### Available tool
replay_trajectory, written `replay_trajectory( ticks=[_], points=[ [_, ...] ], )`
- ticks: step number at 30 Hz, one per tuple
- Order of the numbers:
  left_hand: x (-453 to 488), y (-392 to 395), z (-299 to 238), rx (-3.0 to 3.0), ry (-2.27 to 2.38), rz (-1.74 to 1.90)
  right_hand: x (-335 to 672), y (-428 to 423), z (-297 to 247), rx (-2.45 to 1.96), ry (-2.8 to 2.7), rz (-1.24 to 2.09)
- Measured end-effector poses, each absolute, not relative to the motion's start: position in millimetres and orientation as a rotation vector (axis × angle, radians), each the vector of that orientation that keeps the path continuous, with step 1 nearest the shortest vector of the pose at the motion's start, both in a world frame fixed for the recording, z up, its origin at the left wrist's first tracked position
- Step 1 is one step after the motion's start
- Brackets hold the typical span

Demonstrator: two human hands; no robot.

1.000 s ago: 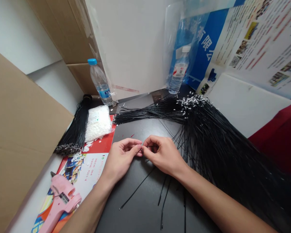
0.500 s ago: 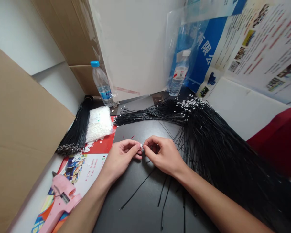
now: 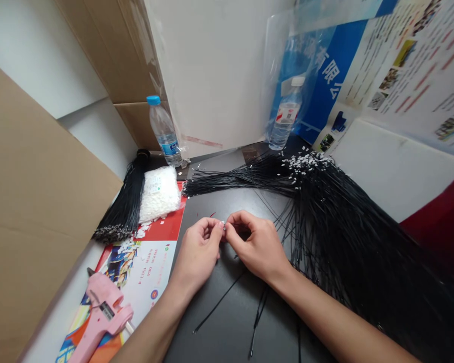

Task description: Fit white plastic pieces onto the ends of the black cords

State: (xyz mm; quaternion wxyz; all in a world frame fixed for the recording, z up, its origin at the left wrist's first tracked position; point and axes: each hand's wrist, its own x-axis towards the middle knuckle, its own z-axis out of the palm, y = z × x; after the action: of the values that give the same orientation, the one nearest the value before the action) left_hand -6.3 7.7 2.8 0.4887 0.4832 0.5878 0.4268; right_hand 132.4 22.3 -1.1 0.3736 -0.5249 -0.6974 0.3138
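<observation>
My left hand (image 3: 199, 254) is closed in a pinch, with a small white plastic connector (image 3: 223, 224) between thumb and forefinger. Its fingertips meet those of my right hand (image 3: 258, 246), which pinches the end of a thin black wire right at the connector. Most of that wire is hidden by the fingers. Whether its tip sits inside the connector or only against it, I cannot tell. Beyond my right forearm spreads a large heap of black wires (image 3: 348, 237), with many white connectors (image 3: 306, 161) on their far ends. Loose black wires (image 3: 219, 305) lie below the hands.
At left are a bag of white connectors (image 3: 159, 194), a bundle of black wires (image 3: 124, 201) and a pink glue gun (image 3: 105, 307) on a printed sheet (image 3: 161, 262). Two water bottles (image 3: 166, 136) stand at the back. Another row of wires (image 3: 227, 181) lies across the table.
The fingertips have come closer together, and less of the white connector shows between them. My left hand has turned slightly. The whole view has shifted a little.
</observation>
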Motion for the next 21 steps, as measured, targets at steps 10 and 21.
replay_trajectory(
  ticks=[10, 21],
  points=[
    [-5.2, 8.1, 4.7, 1.07, 1.403, 1.095, 126.5, 23.2, -3.4, -1.303, -1.827, 0.679],
    [-8.2, 10.5, 3.1, 1.049, 1.367, 1.105, 132.0, 24.2, -3.9, -1.3, -1.864, 0.68]
  ],
)
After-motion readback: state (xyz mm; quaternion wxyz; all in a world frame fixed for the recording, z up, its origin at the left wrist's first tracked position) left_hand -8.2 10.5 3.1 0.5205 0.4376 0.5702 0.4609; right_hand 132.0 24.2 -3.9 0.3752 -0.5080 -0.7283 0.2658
